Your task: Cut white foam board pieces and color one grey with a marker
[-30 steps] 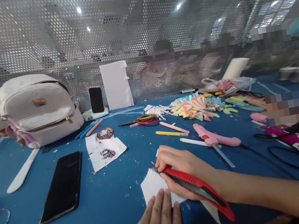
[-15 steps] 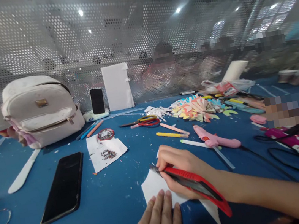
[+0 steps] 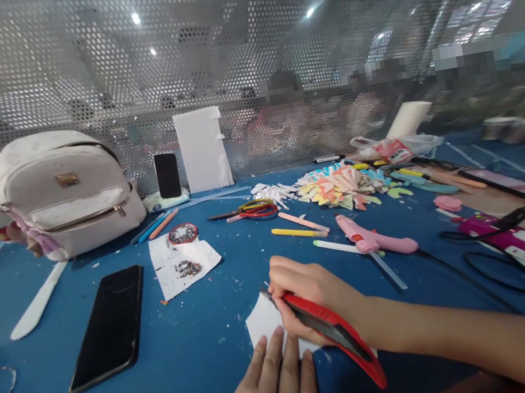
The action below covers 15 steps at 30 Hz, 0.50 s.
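A small white piece of paper or card (image 3: 261, 322) lies on the blue table, partly covered by both hands. My left hand (image 3: 271, 391) is flat on its near part, fingers stretched out and pressing down. In my right hand (image 3: 315, 295) is a red and black utility knife (image 3: 341, 338), gripped like a pen. Its tip points at the far edge of the white piece, but the exact blade contact is hidden by the fingers. The knife's rear end slants toward me, down and to the right.
A black phone (image 3: 108, 329), scrap-covered paper (image 3: 189, 270) and white backpack (image 3: 67, 197) are to the left. Scissors (image 3: 257, 209) and colored cut pieces (image 3: 337, 187) lie behind. A pink glue gun (image 3: 377, 244), markers (image 3: 296, 232) and a magenta device (image 3: 514, 240) with cables are at right.
My right hand and the knife have shifted slightly left and turned a little over the white piece. My left hand stays flat on it. The whole view has moved slightly.
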### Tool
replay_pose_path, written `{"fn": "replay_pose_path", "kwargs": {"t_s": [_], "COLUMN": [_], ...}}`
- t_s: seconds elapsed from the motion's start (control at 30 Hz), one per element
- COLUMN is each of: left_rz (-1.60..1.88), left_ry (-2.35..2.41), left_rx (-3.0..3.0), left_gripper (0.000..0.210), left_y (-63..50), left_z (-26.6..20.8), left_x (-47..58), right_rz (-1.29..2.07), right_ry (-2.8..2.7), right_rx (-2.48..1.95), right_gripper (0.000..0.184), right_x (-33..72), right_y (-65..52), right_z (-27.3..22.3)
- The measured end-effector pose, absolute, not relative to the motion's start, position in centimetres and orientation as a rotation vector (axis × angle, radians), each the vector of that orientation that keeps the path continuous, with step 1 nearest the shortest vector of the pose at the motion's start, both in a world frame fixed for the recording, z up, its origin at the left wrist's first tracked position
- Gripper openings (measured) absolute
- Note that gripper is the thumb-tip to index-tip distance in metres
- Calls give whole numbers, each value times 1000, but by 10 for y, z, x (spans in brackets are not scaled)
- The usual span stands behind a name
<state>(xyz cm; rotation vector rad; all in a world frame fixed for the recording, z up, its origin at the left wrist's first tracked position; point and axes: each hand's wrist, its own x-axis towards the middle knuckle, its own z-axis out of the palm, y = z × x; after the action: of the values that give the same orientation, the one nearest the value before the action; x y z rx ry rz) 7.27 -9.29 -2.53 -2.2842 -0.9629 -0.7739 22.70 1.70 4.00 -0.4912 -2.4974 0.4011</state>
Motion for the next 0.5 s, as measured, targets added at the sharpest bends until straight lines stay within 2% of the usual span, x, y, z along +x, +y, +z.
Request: {"fn": "replay_pose_path", "kwargs": {"t_s": [0.23,0.5], "left_rz": [-636,-673], "left_ry": [-949,-933], "left_rx": [-2455,-2500], "left_gripper": [27,28], "left_y": [-91,-87], "left_z": [-11,-4], "left_x": [65,63], "right_rz": [451,492], "right_ry": [-2487,-2549], "right_rx": [-535,-531], "right_gripper": [20,19], "right_x": [225,226], "right_y": [10,5], "right_z": [50,55]}}
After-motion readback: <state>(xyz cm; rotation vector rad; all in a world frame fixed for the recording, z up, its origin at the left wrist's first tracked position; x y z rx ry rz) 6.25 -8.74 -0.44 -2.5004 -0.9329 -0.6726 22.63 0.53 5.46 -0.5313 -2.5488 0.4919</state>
